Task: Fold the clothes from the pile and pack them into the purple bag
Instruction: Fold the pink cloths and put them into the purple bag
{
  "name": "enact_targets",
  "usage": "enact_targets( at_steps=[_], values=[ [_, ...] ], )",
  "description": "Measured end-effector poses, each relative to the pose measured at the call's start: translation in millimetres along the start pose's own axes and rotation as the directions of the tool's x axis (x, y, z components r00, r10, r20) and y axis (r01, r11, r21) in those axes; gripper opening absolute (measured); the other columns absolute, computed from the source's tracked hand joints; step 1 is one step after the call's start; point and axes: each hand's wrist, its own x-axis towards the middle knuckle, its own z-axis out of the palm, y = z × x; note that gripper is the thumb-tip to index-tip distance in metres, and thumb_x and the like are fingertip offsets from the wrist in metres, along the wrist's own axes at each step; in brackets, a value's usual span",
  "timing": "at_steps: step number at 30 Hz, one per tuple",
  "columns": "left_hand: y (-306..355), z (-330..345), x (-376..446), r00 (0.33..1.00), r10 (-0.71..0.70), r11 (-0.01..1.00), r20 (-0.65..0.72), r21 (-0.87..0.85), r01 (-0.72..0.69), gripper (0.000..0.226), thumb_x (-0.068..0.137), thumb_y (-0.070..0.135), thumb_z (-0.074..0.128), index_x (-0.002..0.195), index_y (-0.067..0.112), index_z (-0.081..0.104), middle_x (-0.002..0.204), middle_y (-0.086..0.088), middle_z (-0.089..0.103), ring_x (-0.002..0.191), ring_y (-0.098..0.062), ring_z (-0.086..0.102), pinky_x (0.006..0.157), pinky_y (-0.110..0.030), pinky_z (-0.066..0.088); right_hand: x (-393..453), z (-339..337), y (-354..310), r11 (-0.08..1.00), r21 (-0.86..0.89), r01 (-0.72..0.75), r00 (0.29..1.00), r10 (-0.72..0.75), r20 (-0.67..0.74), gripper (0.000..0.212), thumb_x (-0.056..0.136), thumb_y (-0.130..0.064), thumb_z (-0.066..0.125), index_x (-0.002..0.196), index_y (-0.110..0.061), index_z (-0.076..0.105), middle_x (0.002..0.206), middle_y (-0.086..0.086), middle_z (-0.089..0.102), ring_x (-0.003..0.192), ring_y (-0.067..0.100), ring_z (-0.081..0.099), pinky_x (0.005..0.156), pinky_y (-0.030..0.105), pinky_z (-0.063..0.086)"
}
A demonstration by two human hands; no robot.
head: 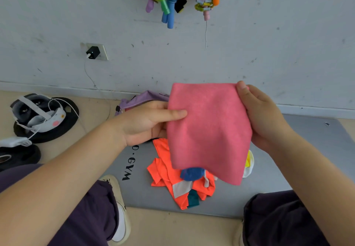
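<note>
- Head view: the person held a pink cloth [209,130] up in the air between both hands, above the grey gym mat [311,149]. It hung as a folded rectangle with its lower edge loose.
- The left hand [151,123] pinched the cloth's left edge, thumb lying across the front and fingers behind.
- The right hand [263,117] gripped the right edge, thumb over the top corner. The hands were apart, the cloth spanning the gap.
- The cloth looked light, soft and limp, sagging below the grips; I judged it would droop unless held by the edges or corners, and would not slip easily.
- The pile [178,178] lay on the mat below: an orange garment with blue, teal and yellow pieces.
- The purple bag [142,99] sat behind the left hand, against the wall, mostly hidden.
</note>
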Motion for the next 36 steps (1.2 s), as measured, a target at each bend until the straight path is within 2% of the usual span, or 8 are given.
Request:
enact_targets(
  at_steps=[4,7,12,20,24,30,34,36],
  values=[
    [-1,-2,5,0.983,0.073,0.991,-0.168,-0.097,-0.091,0.021,0.08,0.02,0.064,0.098,0.015,0.072,0.095,0.0,0.076,0.083,-0.009,0.072,0.067,-0.022,0.057,4,-3,6,0.99,-0.064,-0.123,0.974,0.133,0.185,0.065,0.08,-0.06,0.063,0.136,-0.037,0.041,0.115,-0.002,0.065,0.095,0.014,0.067,0.074,0.036,0.056],
    [0,-7,6,0.953,0.102,0.995,-0.285,0.035,-0.096,0.033,0.077,0.031,0.072,0.107,0.018,0.068,0.099,0.001,0.076,0.088,-0.011,0.07,0.074,-0.026,0.055,1,-6,10,0.988,-0.107,-0.11,0.925,0.141,0.352,0.075,0.087,-0.021,0.07,0.136,-0.057,0.027,0.104,0.006,0.074,0.09,0.022,0.072,0.072,0.034,0.058],
    [-4,-6,13,0.809,0.197,0.967,-0.554,0.247,-0.066,0.051,0.068,0.046,0.085,0.109,0.027,0.061,0.108,-0.001,0.072,0.093,-0.016,0.067,0.073,-0.031,0.052,1,-3,7,0.992,-0.13,-0.003,0.957,0.041,0.286,0.02,0.095,-0.017,0.061,0.115,-0.021,0.06,0.087,0.01,0.062,0.068,0.012,0.058,0.063,0.021,0.053],
    [-5,-11,10,0.853,0.395,0.71,-0.341,0.703,-0.048,0.038,0.071,0.026,0.086,0.104,0.029,0.068,0.101,0.011,0.069,0.093,-0.003,0.062,0.083,-0.018,0.048,3,-2,10,0.861,-0.493,0.124,0.968,0.005,0.253,0.03,0.079,-0.011,0.077,0.105,-0.017,0.065,0.097,0.011,0.069,0.082,0.023,0.065,0.083,0.038,0.056],
    [3,-23,7,0.918,0.236,0.847,-0.319,0.53,-0.034,0.026,0.068,0.04,0.085,0.085,0.024,0.073,0.08,0.001,0.071,0.074,-0.005,0.063,0.066,-0.026,0.052,7,-12,8,0.883,-0.448,0.141,0.948,0.01,0.319,0.03,0.085,-0.033,0.069,0.101,-0.007,0.069,0.092,0.018,0.069,0.081,0.013,0.062,0.082,0.035,0.052],
    [2,-32,6,0.992,0.067,0.973,-0.102,0.227,-0.042,0.034,0.071,0.037,0.08,0.1,0.019,0.075,0.1,0.0,0.074,0.09,-0.01,0.068,0.075,-0.021,0.054,3,-15,5,0.99,-0.119,-0.073,0.899,0.117,0.422,0.037,0.086,-0.04,0.061,0.108,-0.012,0.07,0.096,0.008,0.074,0.082,0.017,0.069,0.067,0.027,0.057],
    [-9,-24,17,0.817,0.32,0.844,-0.479,0.536,-0.016,0.023,0.076,0.03,0.081,0.091,0.021,0.066,0.081,0.004,0.067,0.072,-0.009,0.06,0.067,-0.023,0.049,5,-2,12,0.913,-0.361,0.191,0.981,-0.161,0.111,0.029,0.091,-0.032,0.065,0.091,-0.003,0.061,0.075,0.01,0.058,0.066,0.015,0.053,0.062,0.031,0.046],
    [-5,-9,21,0.897,0.2,0.954,-0.394,0.286,-0.087,0.032,0.076,0.047,0.075,0.092,0.019,0.07,0.083,0.0,0.07,0.074,-0.014,0.064,0.068,-0.028,0.052,5,13,14,0.775,-0.528,0.347,0.926,-0.372,0.062,0.025,0.088,-0.031,0.068,0.088,-0.009,0.057,0.072,0.009,0.057,0.061,0.019,0.052,0.057,0.034,0.045]
  ],
)
